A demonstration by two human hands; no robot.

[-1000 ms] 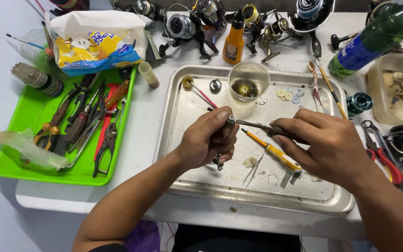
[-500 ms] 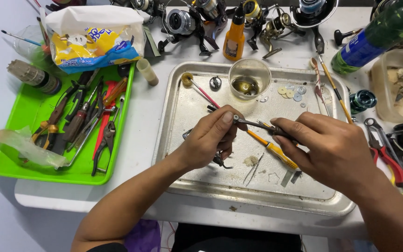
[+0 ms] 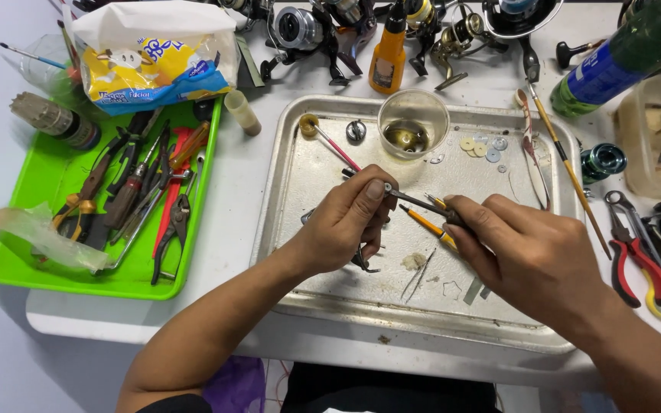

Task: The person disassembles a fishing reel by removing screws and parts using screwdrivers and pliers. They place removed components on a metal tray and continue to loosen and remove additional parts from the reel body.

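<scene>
Left hand (image 3: 350, 226) over the metal tray (image 3: 292, 191), fingers curled shut around a small dark part (image 3: 363, 260), thumb pressed near the tip of a thin dark tool (image 3: 415, 202). Right hand (image 3: 533, 252) pinching the tool's other end, closed on it. Yellow-handled screwdriver (image 3: 426, 223) lying on tray just below. Plastic cup (image 3: 413, 122) at tray's far edge. Green tray (image 3: 40, 183) with pliers off left.

Over a worn metal tray (image 3: 292, 191), the left hand (image 3: 346, 226) pinches a small dark metal part (image 3: 386, 187); the right hand (image 3: 533, 256) holds a thin dark tool (image 3: 422, 205) touching it.
</scene>
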